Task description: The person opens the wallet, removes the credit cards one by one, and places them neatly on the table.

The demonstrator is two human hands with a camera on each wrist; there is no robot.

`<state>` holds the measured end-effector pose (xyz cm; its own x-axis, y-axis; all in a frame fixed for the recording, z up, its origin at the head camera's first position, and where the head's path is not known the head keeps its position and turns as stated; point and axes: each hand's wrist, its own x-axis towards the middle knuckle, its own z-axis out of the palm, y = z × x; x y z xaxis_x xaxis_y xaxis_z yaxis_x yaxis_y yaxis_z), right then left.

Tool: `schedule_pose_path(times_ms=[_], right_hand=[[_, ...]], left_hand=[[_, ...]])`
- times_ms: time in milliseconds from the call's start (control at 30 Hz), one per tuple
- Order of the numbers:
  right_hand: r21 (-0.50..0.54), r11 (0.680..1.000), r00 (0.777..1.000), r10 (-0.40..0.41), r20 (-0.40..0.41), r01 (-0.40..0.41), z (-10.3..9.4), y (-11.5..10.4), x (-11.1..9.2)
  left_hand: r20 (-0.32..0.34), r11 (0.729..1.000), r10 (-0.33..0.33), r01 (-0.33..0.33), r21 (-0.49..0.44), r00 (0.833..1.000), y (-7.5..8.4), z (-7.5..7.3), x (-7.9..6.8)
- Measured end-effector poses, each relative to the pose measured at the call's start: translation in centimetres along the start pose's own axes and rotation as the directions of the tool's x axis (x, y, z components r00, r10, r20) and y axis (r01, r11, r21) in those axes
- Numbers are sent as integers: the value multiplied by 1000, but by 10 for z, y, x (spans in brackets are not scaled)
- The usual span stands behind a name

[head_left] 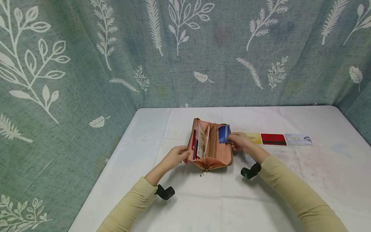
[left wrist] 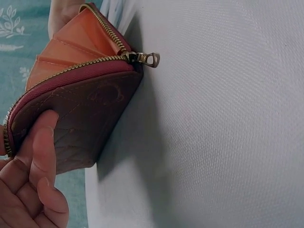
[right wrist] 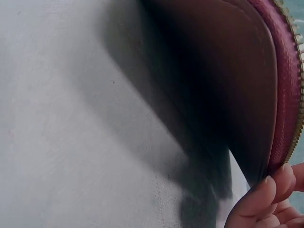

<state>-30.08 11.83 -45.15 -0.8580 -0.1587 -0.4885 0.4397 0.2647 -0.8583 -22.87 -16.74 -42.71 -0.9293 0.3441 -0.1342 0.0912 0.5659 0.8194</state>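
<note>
A zip-around wallet (head_left: 214,154) with a peach lining stands open on the white table. My left hand (head_left: 177,157) grips its left side; in the left wrist view its fingers (left wrist: 43,147) lie against the dark quilted outside. At the opposite side, my right hand (head_left: 240,141) pinches the zipped edge, its fingertips overlapping the blue card (head_left: 223,134) that leans inside the right wall. The right wrist view shows the fingers (right wrist: 259,197) at the burgundy zip edge; the blue card is hidden there. Red and pale cards (head_left: 201,141) fill the wallet's left side.
Right of the wallet, a yellow card (head_left: 254,138), a red card (head_left: 273,139) and a silver card (head_left: 298,139) lie in a row. Part of a pale card (head_left: 249,158) shows beneath the right hand. A leaf-patterned curtain (head_left: 185,80) surrounds the table's back and left.
</note>
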Motion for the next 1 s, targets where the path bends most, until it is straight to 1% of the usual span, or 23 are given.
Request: schedule_pose_path(times_ms=[67, 200, 267, 367, 500, 600, 700, 833, 1000], right_hand=[[10, 1000, 1000, -5, 9, 5, -1, 0, -1], [-8, 999, 999, -37, 7, 37, -3, 2, -3], [-36, 998, 998, -55, 2, 55, -3, 3, -4], [-105, 992, 997, -73, 1, 73, -5, 4, -5], [-196, 975, 995, -104, 7, 103, -5, 5, -7], [-218, 969, 993, -115, 6, 114, -5, 5, -8], [-199, 975, 995, -98, -2, 96, -5, 5, -9], [-125, 989, 997, -81, -6, 80, -5, 5, -10], [-42, 995, 995, -96, -21, 95, -8, 5, -13]], left_hand=[[-3, 1000, -5, 5, 0, 1000, 0, 0, 0], [-5, 1000, -2, 2, 9, 1000, 0, 0, 1], [-4, 1000, -1, 1, 11, 1000, 0, 0, 1], [1, 1000, 4, -4, 14, 1000, 0, -1, 1], [4, 1000, 6, -6, 12, 1000, 1, -1, 1], [1, 1000, 9, -9, 14, 1000, 0, -1, 1], [-2, 1000, 2, -2, 16, 1000, -1, -1, 1], [-3, 1000, -6, 6, 11, 1000, -1, 0, 1], [-2, 1000, -12, 12, 8, 1000, -2, 0, 1]])
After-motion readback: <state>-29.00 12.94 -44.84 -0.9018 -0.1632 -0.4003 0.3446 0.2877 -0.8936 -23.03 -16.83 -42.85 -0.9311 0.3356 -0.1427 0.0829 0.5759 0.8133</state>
